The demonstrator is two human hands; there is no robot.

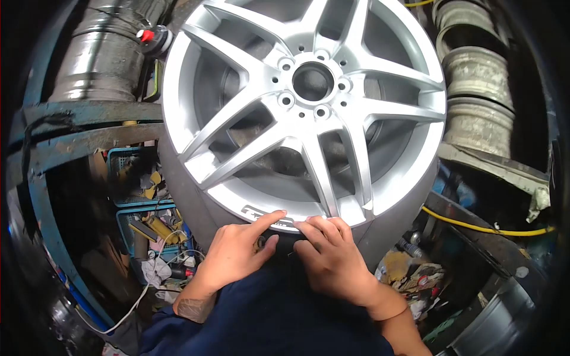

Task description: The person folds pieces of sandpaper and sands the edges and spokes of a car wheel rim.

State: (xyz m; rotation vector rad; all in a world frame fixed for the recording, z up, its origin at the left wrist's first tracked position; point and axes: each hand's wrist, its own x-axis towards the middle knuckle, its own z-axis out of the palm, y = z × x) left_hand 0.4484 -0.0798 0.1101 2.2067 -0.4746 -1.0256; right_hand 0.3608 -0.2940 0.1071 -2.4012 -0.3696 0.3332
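Observation:
A silver alloy wheel rim (300, 127) with paired spokes lies face up in front of me on a dark grey round support (205, 219). On its near lip is a dark, narrow decal strip (255, 212) with light lettering. My left hand (234, 249) has its index finger stretched onto the strip, thumb apart, other fingers bent. Beside it, my right hand (332, 255) is closed, its fingers bunched at the strip's right end against the lip. Whatever those fingers pinch is hidden.
Bare metal rims (481, 74) are stacked on the right, with another metal rim stack (98, 59) at left. Blue baskets (122, 213) hold scraps and sponges. A yellow hose (475, 226) runs along the right. A red-capped bottle (155, 40) stands near the wheel's upper left.

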